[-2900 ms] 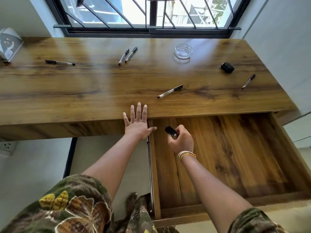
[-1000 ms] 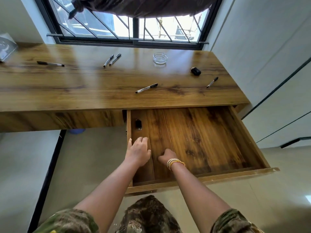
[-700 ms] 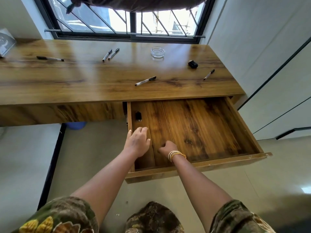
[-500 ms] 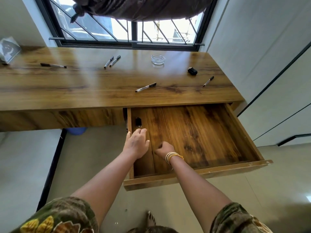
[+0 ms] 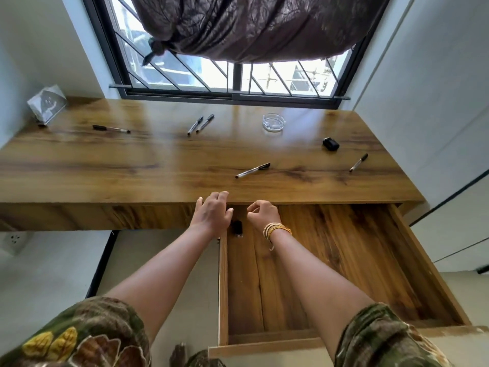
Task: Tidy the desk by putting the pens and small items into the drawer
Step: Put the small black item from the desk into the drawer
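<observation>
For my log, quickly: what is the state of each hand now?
Left hand: open, holding nothing.
Right hand: loosely curled, apparently holding nothing.

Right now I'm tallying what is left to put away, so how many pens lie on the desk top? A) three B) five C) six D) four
B: five pens lie on the desk: one at far left, a pair near the window, one near the front edge and one at the right; none is in the drawer.
</observation>
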